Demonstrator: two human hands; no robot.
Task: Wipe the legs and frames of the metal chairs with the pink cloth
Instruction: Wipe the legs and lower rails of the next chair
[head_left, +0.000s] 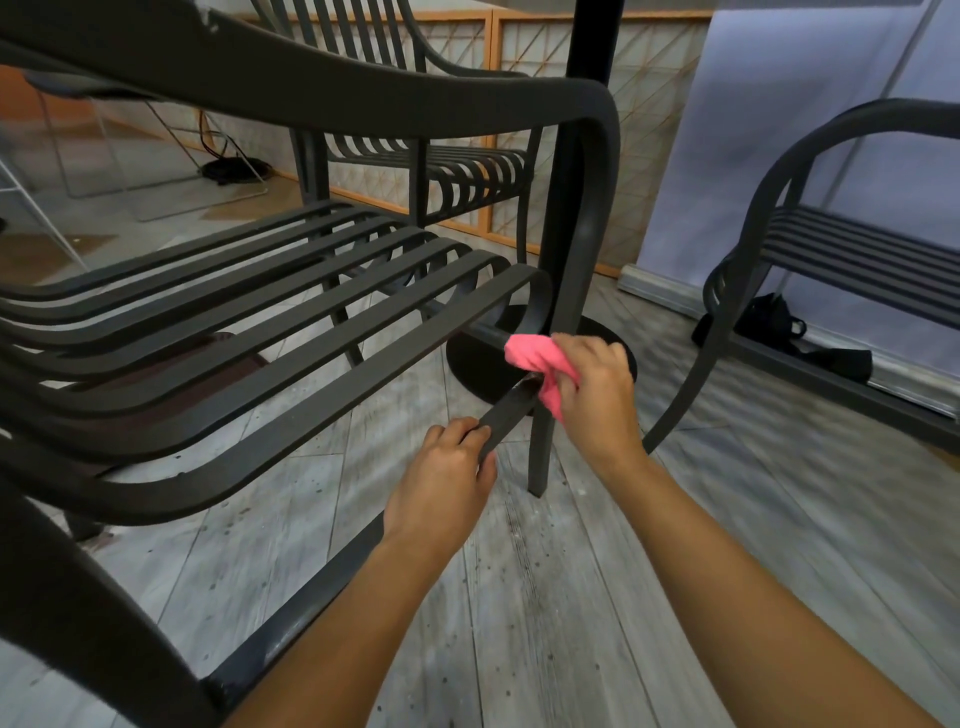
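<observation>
The right hand (597, 384) holds the pink cloth (537, 371), with its fingers curled round the bunched-up cloth. The cloth is pressed on the low side bar (506, 413) of the near chair (270, 322), right where the bar meets the front leg (543, 457). Part of the cloth hangs down past the hand.

The left hand (447, 478) grips the same bar a bit nearer, with its fingers wrapped over the top of it. The two hands are close but do not touch.

The near chair is dark metal with long flat slats for a seat. Its armrest (415, 98) curves over the top and bends down into the front leg.

A second chair (457, 166) stands farther away, behind the first one. A third chair (831, 244) is on the right. A black post (592, 41) stands between them on a round base (478, 364) on the floor (571, 597). The floor is grey wood boards. A black bag (774, 317) lies under the right chair.
</observation>
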